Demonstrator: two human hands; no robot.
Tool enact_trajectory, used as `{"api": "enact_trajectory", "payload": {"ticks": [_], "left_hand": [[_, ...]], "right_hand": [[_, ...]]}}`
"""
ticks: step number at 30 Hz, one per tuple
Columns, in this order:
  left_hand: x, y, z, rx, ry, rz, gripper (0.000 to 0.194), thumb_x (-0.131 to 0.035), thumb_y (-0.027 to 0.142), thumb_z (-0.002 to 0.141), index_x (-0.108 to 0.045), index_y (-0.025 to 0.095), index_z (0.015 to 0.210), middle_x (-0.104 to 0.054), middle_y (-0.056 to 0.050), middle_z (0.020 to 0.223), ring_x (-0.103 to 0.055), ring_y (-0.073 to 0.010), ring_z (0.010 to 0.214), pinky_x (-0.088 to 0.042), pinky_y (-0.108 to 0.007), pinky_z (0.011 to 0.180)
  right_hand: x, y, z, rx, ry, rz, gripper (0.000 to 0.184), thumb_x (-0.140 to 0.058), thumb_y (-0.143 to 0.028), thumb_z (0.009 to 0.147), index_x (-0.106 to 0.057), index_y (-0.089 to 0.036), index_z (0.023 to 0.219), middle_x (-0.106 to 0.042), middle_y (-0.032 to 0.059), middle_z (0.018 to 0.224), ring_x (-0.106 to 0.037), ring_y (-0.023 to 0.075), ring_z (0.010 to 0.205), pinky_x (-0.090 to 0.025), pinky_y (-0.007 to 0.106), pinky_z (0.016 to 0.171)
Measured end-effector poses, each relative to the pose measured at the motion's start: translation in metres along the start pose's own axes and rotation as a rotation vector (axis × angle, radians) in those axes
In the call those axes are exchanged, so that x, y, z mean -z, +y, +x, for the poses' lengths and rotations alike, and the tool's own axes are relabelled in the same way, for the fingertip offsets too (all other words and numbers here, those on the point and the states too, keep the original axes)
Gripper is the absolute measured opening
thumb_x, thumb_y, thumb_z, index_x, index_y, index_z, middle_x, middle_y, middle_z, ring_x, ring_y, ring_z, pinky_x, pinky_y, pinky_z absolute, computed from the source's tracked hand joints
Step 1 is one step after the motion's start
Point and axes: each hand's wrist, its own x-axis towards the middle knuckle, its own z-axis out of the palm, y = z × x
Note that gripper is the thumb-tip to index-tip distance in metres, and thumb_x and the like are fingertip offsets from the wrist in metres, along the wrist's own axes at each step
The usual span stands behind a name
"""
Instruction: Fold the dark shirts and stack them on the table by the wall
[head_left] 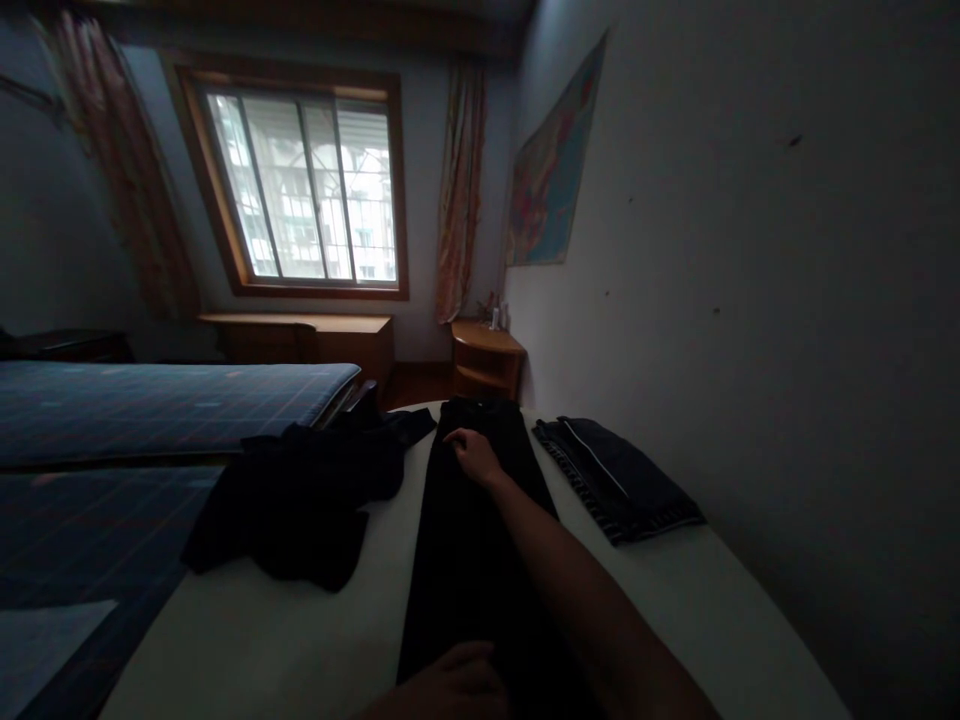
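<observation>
A pair of black trousers [480, 560] lies lengthwise on a pale round tabletop, its waist end away from me. My right hand [475, 457] reaches far forward and rests on the upper part of the trousers, fingers stretched to the left. Close to me, at the bottom edge of the view, my left hand [459, 682] lies over the lower part of the trousers, fingers loosely extended; part of it is cut off. Neither hand shows a grip on the cloth. The dark fabric hides most folds.
A crumpled dark garment [300, 500] lies left of the trousers. Folded dark clothing [615, 475] with white trim is on the right, near the wall. The pale tabletop [712, 620] has a curved edge. A bed with a blue checked mattress [172, 410] stands left; a corner shelf [487, 345] stands behind.
</observation>
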Motion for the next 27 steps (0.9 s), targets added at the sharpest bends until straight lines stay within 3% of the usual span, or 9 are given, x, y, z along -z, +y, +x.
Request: {"api": "enact_trajectory", "payload": {"ticks": [5, 10, 15, 20, 27], "left_hand": [[0.000, 0.004, 0.003, 0.031, -0.013, -0.035, 0.012, -0.058, 0.028, 0.096, -0.063, 0.027, 0.106, -0.072, 0.004, 0.095, -0.063, -0.0120, 0.094, -0.036, -0.029, 0.109], [-0.006, 0.002, 0.005, 0.033, -0.060, -0.081, 0.015, -0.053, 0.027, 0.099, -0.061, 0.028, 0.111, -0.073, 0.003, 0.100, -0.063, -0.0118, 0.101, -0.034, -0.031, 0.111], [-0.005, 0.008, 0.009, 0.024, -0.051, -0.082, 0.017, -0.055, 0.030, 0.098, -0.062, 0.025, 0.113, -0.073, 0.000, 0.100, -0.063, -0.0144, 0.101, -0.038, -0.031, 0.107], [0.008, 0.022, 0.022, 0.206, 0.007, -0.182, 0.035, -0.061, 0.047, 0.091, -0.060, 0.027, 0.120, -0.070, -0.002, 0.108, -0.064, -0.0144, 0.093, -0.047, -0.022, 0.084], [-0.005, 0.024, 0.025, 0.072, -0.029, -0.076, 0.034, -0.061, 0.037, 0.093, -0.057, 0.028, 0.126, -0.072, 0.001, 0.111, -0.065, -0.0152, 0.100, -0.046, -0.024, 0.087]], "right_hand": [[-0.005, -0.002, 0.001, -0.042, -0.028, -0.053, 0.035, -0.044, -0.016, 0.089, -0.066, -0.025, 0.115, -0.066, 0.0055, 0.125, -0.059, 0.0210, 0.118, -0.042, 0.037, 0.098], [0.005, 0.008, -0.002, -0.025, -0.073, -0.107, 0.039, -0.048, -0.021, 0.088, -0.060, -0.025, 0.125, -0.062, 0.0078, 0.132, -0.056, 0.0247, 0.122, -0.042, 0.044, 0.098], [0.028, 0.036, -0.013, 0.086, -0.123, -0.154, 0.043, -0.041, -0.015, 0.092, -0.056, -0.023, 0.132, -0.066, 0.0074, 0.127, -0.058, 0.0225, 0.118, -0.043, 0.039, 0.097], [0.036, 0.056, -0.023, 0.208, -0.163, -0.196, 0.050, -0.044, 0.001, 0.083, -0.063, -0.020, 0.124, -0.063, 0.0059, 0.130, -0.052, 0.0185, 0.124, -0.040, 0.030, 0.099], [0.039, 0.054, -0.032, 0.272, -0.129, -0.272, 0.045, -0.045, -0.001, 0.085, -0.062, -0.018, 0.123, -0.064, 0.0076, 0.123, -0.058, 0.0176, 0.112, -0.041, 0.027, 0.096]]}}
